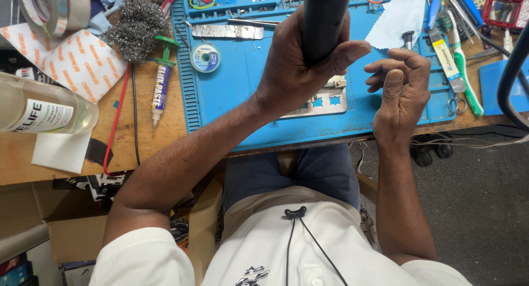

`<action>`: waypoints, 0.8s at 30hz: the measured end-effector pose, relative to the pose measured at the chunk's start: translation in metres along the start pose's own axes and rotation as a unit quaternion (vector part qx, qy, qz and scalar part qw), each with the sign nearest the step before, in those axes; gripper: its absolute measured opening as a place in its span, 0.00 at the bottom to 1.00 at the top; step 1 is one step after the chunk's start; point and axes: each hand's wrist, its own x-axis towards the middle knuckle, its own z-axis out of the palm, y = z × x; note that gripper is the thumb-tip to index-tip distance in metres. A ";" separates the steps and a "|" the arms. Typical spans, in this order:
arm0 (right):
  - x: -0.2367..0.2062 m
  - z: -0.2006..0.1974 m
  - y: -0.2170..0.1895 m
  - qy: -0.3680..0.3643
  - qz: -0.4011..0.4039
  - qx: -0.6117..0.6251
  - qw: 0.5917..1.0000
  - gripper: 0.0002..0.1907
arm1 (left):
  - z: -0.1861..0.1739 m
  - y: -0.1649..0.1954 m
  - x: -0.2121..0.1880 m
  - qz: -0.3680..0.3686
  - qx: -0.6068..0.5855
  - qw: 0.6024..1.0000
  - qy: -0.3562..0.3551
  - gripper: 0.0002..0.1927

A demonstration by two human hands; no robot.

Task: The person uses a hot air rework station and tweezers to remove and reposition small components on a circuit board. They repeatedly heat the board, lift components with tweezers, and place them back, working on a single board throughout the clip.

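Note:
My left hand point(297, 65) is wrapped around a thick black cylindrical tool handle point(325, 16) that runs up out of the top of the view, held above a blue work mat point(237, 98). My right hand point(399, 90) hovers just to its right over the mat's edge, fingers curled loosely, and I cannot make out anything between them. Under my left hand a small metal plate with square cut-outs point(325, 101) lies on the mat, partly hidden.
On the wooden bench lie a flux syringe point(161, 87), steel wool point(136, 27), tape rolls point(52, 7), a clear bottle point(44, 107) and a red wire point(115, 120). A solder wick spool point(206, 57), blue cloth point(399, 13), tweezers, scissors point(454, 101) and a toothbrush point(465, 76) crowd the mat.

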 end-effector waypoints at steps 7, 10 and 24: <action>0.001 0.001 -0.003 0.000 0.003 0.001 1.000 0.24 | 0.000 -0.001 -0.001 -0.001 0.009 1.000 0.004 0.16; 0.000 0.002 -0.003 0.002 0.005 0.002 1.000 0.24 | -0.001 -0.002 0.000 0.003 0.019 1.000 0.006 0.15; -0.001 0.002 -0.001 0.000 0.008 -0.005 1.000 0.24 | -0.004 -0.004 -0.001 0.012 0.034 0.999 0.027 0.16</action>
